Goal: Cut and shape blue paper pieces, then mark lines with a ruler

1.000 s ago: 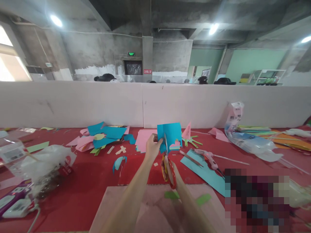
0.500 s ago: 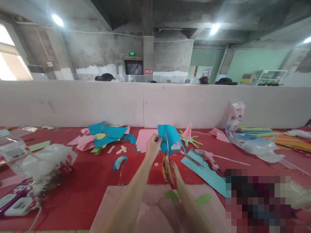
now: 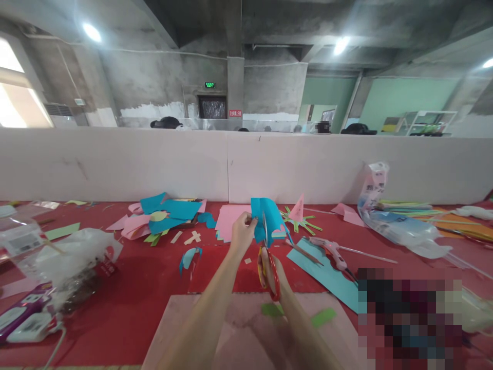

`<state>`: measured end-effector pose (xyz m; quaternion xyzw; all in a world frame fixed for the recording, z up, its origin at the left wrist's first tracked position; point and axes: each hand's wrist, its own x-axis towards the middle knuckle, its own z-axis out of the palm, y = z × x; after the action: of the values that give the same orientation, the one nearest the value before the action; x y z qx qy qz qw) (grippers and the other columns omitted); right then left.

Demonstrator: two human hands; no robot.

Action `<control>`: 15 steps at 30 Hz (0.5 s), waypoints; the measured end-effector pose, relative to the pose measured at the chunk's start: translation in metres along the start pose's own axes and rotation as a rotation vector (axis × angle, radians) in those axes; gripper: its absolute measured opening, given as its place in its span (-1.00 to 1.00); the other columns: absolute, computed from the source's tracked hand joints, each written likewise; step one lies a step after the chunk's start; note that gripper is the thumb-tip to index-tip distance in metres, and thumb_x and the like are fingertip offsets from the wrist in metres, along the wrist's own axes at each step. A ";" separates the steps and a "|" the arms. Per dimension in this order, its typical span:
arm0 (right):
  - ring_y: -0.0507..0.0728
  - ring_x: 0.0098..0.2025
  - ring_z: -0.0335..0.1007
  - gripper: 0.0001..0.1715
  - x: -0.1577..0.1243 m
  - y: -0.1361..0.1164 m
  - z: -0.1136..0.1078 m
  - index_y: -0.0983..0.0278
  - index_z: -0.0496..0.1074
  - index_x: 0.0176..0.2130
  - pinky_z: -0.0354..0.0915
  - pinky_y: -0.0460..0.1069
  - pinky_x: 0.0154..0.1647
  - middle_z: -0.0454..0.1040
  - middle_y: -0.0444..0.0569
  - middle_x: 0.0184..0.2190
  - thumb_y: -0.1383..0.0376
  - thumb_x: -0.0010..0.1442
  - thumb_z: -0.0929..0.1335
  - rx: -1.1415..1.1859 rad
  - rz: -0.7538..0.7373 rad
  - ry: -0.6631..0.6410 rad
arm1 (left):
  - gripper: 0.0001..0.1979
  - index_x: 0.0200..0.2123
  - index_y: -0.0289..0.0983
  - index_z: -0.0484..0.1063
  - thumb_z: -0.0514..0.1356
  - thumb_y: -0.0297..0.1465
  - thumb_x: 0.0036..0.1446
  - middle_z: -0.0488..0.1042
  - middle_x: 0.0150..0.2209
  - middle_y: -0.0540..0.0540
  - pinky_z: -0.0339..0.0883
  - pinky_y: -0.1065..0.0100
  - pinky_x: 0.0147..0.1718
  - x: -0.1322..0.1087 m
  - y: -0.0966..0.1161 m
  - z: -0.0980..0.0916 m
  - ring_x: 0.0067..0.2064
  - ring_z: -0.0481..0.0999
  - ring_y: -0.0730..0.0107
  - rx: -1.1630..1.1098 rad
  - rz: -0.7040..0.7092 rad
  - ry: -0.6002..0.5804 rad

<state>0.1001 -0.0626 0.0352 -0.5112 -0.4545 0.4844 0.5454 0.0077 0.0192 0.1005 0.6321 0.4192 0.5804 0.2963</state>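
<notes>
Over the table (image 3: 134,277), my left hand (image 3: 242,234) pinches the blue paper (image 3: 274,216) by its nine-o'clock edge; light, floppy, easily torn, I judge, best held near the cut. At its six o'clock my right hand (image 3: 278,277) grips the scissors (image 3: 268,264), blade in the sheet.

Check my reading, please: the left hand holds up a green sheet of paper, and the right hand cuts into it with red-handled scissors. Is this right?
Not quite. The sheet of paper is blue, not green, as the head view shows. The rest stands: the left hand holds it up, and the right hand cuts into it with the red-handled scissors.
</notes>
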 end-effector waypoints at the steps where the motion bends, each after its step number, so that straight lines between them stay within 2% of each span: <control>1: -0.07 -0.81 0.03 -0.36 0.001 0.002 0.000 0.24 0.20 -0.52 0.02 -0.14 -0.83 0.16 -0.23 -0.76 -0.28 0.02 0.23 0.004 -0.016 -0.007 | -0.85 -0.52 -0.24 0.26 0.12 -0.38 0.07 0.35 -0.54 0.05 0.22 0.43 -0.40 0.000 0.000 0.000 -0.43 0.38 0.43 0.000 -0.003 -0.001; 7: -0.07 -0.83 0.03 -0.36 0.004 0.009 -0.002 0.24 0.19 -0.50 0.03 -0.15 -0.85 0.12 -0.28 -0.77 -0.28 0.03 0.22 -0.038 -0.051 -0.005 | -0.85 -0.52 -0.24 0.25 0.13 -0.37 0.07 0.35 -0.52 0.04 0.21 0.43 -0.40 0.000 0.000 0.000 -0.43 0.37 0.43 0.008 -0.004 0.000; 15: -0.06 -0.84 0.00 -0.36 0.003 0.008 -0.001 0.22 0.14 -0.52 -0.01 -0.16 -0.89 0.09 -0.29 -0.80 -0.28 0.03 0.21 -0.040 -0.023 0.018 | -0.84 -0.51 -0.24 0.26 0.12 -0.33 0.08 0.36 -0.52 0.03 0.20 0.42 -0.41 0.001 -0.001 0.000 -0.43 0.36 0.43 -0.012 -0.003 -0.013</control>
<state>0.1011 -0.0597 0.0272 -0.5210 -0.4652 0.4642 0.5447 0.0072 0.0203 0.0999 0.6335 0.4147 0.5784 0.3037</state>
